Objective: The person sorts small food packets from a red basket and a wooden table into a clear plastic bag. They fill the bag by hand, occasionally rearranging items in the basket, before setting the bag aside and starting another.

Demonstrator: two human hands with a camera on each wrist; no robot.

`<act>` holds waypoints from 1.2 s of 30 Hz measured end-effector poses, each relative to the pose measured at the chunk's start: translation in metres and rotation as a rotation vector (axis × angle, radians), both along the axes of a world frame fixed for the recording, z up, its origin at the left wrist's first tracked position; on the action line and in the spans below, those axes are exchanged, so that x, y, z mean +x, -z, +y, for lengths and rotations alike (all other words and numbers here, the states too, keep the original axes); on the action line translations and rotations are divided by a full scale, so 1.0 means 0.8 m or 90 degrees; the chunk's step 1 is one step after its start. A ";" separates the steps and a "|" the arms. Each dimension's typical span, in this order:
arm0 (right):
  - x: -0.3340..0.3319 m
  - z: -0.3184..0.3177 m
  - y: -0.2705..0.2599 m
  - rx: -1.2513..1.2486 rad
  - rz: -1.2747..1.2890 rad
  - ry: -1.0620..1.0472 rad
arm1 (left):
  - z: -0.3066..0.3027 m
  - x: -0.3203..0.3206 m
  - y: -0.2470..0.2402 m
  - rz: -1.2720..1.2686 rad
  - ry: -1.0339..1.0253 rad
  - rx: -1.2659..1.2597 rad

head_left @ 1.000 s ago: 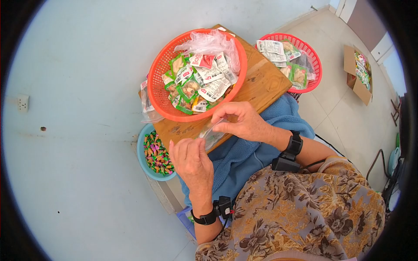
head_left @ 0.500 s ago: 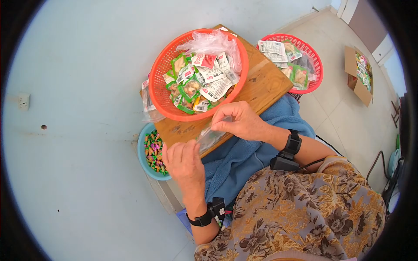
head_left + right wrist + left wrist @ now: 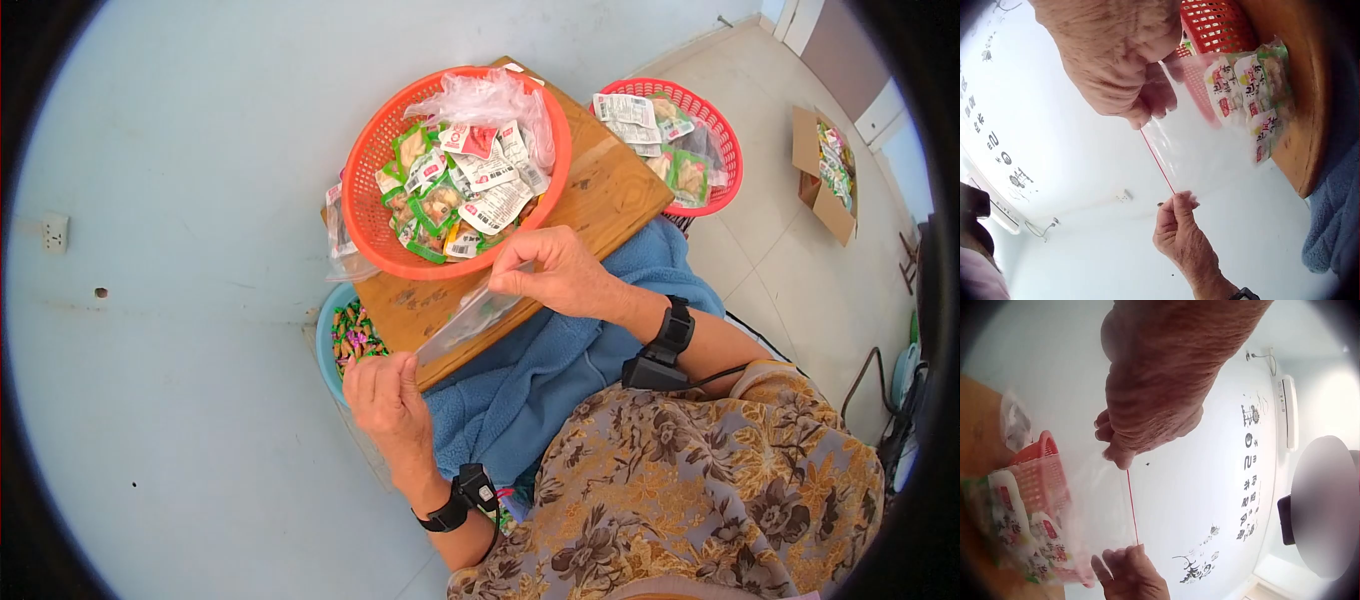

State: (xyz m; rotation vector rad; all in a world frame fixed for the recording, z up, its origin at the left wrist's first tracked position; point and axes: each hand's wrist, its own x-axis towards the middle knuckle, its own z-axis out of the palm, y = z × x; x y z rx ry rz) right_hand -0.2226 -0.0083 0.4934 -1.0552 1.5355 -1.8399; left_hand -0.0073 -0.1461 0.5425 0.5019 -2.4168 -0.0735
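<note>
A clear zip bag [image 3: 470,322] with a red line along its top edge stretches between my two hands. My left hand [image 3: 388,405] pinches one end of that edge between thumb and fingers. At the other end, my right hand [image 3: 560,272] pinches it in the same way. Several white and green snack packets [image 3: 1229,94] lie in the bottom of the bag, as the right wrist view shows. The red strip [image 3: 1133,509] runs straight from thumb to thumb in the left wrist view.
An orange basket [image 3: 355,215] of snack packets and plastic bags stands on the wooden table [image 3: 610,185]. Behind it is a red basket [image 3: 733,165] with more packets. A blue basin [image 3: 326,350] of wrapped pieces sits low at left, and a cardboard box [image 3: 805,150] stands on the floor.
My left hand has moved down and left along the bag's top edge, away from the right hand. More of the bag shows between them; the right hand has hardly moved.
</note>
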 end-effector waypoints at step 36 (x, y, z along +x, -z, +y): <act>0.015 -0.018 -0.010 -0.023 -0.055 -0.014 | 0.010 0.016 0.016 0.167 -0.073 0.319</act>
